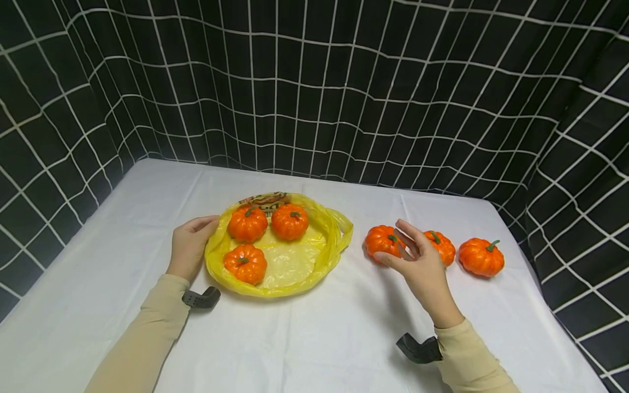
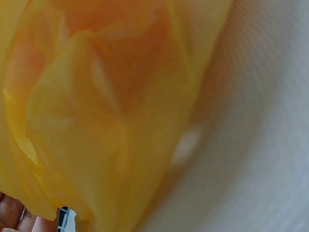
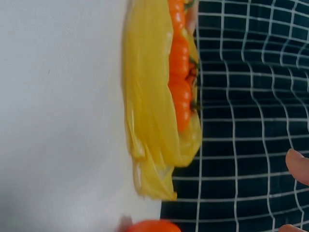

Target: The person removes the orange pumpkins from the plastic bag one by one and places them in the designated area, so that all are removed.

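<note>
A yellow plastic bag (image 1: 290, 267) lies on the table, its mouth spread wide. Inside sit three small orange pumpkins with green stems: one at back left (image 1: 247, 225), one at back right (image 1: 290, 222) and one at front left (image 1: 245, 264). My left hand (image 1: 189, 248) pinches the bag's left rim; its fingers (image 2: 10, 212) show behind the yellow film in the left wrist view. My right hand (image 1: 426, 270) hovers at a loose pumpkin (image 1: 380, 243) right of the bag, thumb and fingers spread apart. The right wrist view shows the thumb (image 3: 299, 166) away from any pumpkin.
Two more pumpkins stand farther right, one partly hidden behind my right hand (image 1: 444, 250) and one near the table's right side (image 1: 481, 257). A white cloth (image 1: 314, 349) covers the table. Black netted-pattern curtains (image 1: 314, 98) with white lines enclose the back and sides.
</note>
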A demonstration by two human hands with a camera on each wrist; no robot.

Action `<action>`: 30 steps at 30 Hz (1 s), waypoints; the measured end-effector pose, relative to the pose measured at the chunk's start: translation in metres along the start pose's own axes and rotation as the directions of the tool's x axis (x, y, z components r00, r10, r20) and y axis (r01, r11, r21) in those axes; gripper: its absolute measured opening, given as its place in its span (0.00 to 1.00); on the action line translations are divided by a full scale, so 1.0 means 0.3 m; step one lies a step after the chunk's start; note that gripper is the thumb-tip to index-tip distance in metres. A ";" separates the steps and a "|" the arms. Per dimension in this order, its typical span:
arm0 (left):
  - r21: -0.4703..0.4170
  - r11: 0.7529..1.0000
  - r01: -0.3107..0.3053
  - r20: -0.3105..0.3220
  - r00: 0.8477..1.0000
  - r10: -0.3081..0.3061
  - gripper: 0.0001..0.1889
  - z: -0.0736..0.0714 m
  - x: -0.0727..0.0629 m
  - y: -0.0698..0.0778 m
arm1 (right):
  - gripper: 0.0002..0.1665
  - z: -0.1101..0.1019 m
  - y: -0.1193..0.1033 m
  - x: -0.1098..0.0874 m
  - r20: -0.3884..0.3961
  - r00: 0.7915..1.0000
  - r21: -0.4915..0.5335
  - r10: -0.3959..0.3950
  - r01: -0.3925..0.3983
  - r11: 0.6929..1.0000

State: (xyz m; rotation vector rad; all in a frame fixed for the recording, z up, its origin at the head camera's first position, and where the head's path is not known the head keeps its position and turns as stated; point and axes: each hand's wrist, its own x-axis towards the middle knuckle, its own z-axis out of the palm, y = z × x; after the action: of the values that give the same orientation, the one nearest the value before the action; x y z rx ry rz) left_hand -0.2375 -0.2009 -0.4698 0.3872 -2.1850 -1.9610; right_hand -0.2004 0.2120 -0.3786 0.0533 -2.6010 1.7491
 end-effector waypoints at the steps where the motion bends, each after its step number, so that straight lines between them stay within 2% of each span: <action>1: 0.000 1.000 0.001 0.000 1.000 -0.001 0.21 0.000 0.000 0.001 | 0.51 0.011 -0.001 0.002 0.009 1.000 0.004 0.002 -0.002 1.000; 5: -0.005 1.000 -0.005 0.002 1.000 0.005 0.21 0.000 -0.004 0.005 | 0.51 0.052 0.000 0.009 0.048 0.999 0.003 0.008 -0.009 1.000; 10: -0.022 1.000 -0.018 0.005 1.000 0.018 0.21 0.000 -0.008 0.012 | 0.50 0.107 0.000 0.015 0.089 0.996 0.087 -0.006 -0.002 0.996; 16: -0.008 1.000 -0.009 0.004 1.000 0.009 0.21 0.000 -0.006 0.009 | 0.48 0.167 -0.009 0.018 0.122 0.992 0.065 -0.044 0.036 0.997; 20: 0.003 1.000 -0.010 0.004 1.000 0.010 0.21 -0.001 -0.004 0.003 | 0.47 0.211 -0.014 0.016 0.158 0.985 0.091 -0.072 0.058 0.994; 30: -0.006 1.000 -0.021 0.007 1.000 0.021 0.22 -0.003 0.003 -0.005 | 0.46 0.305 -0.026 0.017 0.214 0.973 0.111 -0.089 0.066 0.992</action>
State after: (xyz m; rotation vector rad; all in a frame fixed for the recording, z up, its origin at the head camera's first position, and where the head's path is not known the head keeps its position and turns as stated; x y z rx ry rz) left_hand -0.2378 -0.2022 -0.4712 0.3558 -2.1786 -1.9602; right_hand -0.2041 0.1242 -0.4059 0.3635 -2.6062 1.9513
